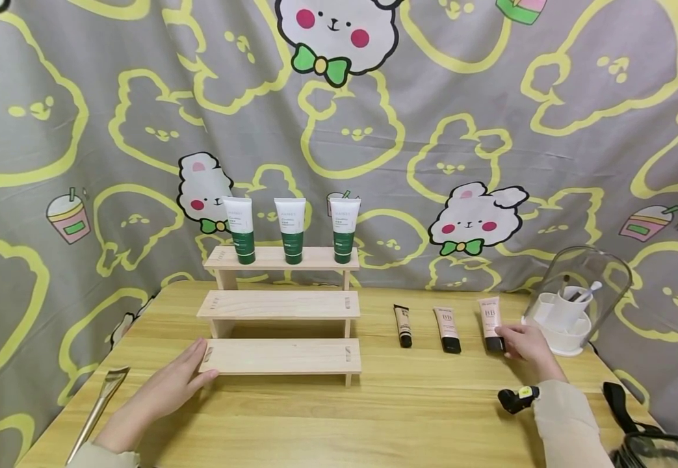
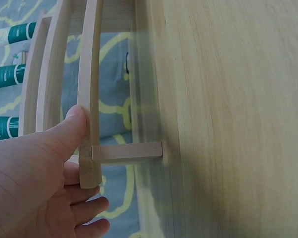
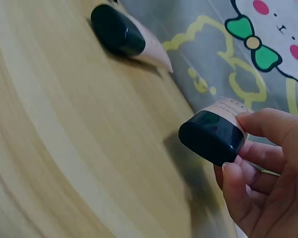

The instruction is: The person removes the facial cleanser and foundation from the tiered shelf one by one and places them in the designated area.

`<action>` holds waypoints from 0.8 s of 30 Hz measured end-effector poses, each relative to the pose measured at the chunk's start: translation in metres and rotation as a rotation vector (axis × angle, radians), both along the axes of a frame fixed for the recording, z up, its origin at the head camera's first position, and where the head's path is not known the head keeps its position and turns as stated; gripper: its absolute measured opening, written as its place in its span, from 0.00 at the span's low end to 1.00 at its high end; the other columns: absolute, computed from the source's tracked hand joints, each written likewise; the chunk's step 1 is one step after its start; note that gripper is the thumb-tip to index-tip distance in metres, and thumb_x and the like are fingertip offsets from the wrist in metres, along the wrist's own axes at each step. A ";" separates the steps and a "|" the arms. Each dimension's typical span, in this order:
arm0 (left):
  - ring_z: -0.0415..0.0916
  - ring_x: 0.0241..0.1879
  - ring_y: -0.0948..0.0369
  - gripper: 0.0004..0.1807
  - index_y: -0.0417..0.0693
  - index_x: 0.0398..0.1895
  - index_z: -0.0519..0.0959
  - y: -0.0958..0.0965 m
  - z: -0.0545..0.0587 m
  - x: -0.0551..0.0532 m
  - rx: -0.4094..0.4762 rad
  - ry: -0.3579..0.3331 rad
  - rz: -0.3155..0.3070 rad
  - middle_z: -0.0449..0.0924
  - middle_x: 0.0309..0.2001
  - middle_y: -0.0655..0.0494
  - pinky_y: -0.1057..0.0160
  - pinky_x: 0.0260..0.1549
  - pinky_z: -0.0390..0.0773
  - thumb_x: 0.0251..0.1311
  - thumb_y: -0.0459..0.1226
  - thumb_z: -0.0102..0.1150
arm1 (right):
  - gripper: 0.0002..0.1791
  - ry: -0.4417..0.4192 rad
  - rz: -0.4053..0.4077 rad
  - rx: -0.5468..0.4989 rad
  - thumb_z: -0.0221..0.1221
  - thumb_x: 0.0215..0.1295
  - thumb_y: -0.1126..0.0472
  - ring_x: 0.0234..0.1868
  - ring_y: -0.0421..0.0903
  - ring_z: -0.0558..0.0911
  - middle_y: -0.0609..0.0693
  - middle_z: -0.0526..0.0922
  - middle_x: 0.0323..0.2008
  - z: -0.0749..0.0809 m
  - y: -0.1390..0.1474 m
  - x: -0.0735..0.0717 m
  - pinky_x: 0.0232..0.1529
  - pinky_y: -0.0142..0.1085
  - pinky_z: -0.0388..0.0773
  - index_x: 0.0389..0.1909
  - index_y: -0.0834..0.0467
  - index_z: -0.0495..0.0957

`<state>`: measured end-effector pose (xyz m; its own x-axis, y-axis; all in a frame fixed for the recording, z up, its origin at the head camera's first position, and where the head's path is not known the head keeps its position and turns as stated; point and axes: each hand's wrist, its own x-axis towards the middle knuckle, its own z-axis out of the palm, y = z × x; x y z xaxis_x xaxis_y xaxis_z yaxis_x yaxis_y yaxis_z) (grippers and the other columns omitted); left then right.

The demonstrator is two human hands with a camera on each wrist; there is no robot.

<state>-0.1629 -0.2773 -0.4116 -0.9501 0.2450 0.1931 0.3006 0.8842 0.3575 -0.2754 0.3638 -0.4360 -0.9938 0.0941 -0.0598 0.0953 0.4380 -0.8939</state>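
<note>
My right hand (image 1: pixel 527 348) pinches a pale pink BB cream tube (image 1: pixel 490 320) near its black cap; the right wrist view shows the cap (image 3: pixel 211 137) held off the table, with a shadow beneath. Left of it lie a second pink BB cream tube (image 1: pixel 446 327) and a smaller beige tube (image 1: pixel 402 325) with a black cap. My left hand (image 1: pixel 169 383) grips the left end of the lowest step of a three-tier wooden display shelf (image 1: pixel 280 356), thumb on its front edge. Several fingers extend past the board in the left wrist view. Three white-and-green tubes (image 1: pixel 289 227) stand upright on the top step.
At the back right stands a white brush holder (image 1: pixel 562 318) under a clear dome (image 1: pixel 604 279). A metallic wand-like tool (image 1: pixel 99 406) lies at the left table edge. A clear bag with black straps (image 1: pixel 660 448) sits at the front right. A patterned curtain (image 1: pixel 374 149) hangs behind.
</note>
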 end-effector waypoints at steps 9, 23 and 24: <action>0.54 0.61 0.36 0.39 0.22 0.62 0.57 0.000 0.000 0.000 0.004 -0.002 0.003 0.53 0.63 0.27 0.40 0.56 0.57 0.65 0.50 0.49 | 0.26 -0.068 0.020 -0.017 0.51 0.67 0.61 0.21 0.40 0.75 0.50 0.74 0.24 -0.007 0.007 -0.002 0.23 0.31 0.79 0.48 0.84 0.63; 0.55 0.61 0.36 0.39 0.22 0.62 0.57 -0.001 -0.001 -0.001 0.003 0.002 0.000 0.54 0.63 0.27 0.40 0.56 0.58 0.64 0.50 0.50 | 0.25 -0.114 -0.001 -0.030 0.48 0.67 0.64 0.20 0.41 0.77 0.56 0.73 0.27 -0.006 0.009 -0.008 0.25 0.33 0.80 0.51 0.85 0.59; 0.55 0.61 0.37 0.39 0.22 0.62 0.57 -0.001 -0.001 -0.001 0.002 0.002 0.000 0.54 0.63 0.27 0.40 0.56 0.58 0.64 0.50 0.49 | 0.26 -0.115 -0.002 -0.028 0.48 0.67 0.64 0.21 0.41 0.77 0.57 0.73 0.27 -0.006 0.010 -0.008 0.25 0.33 0.80 0.51 0.85 0.59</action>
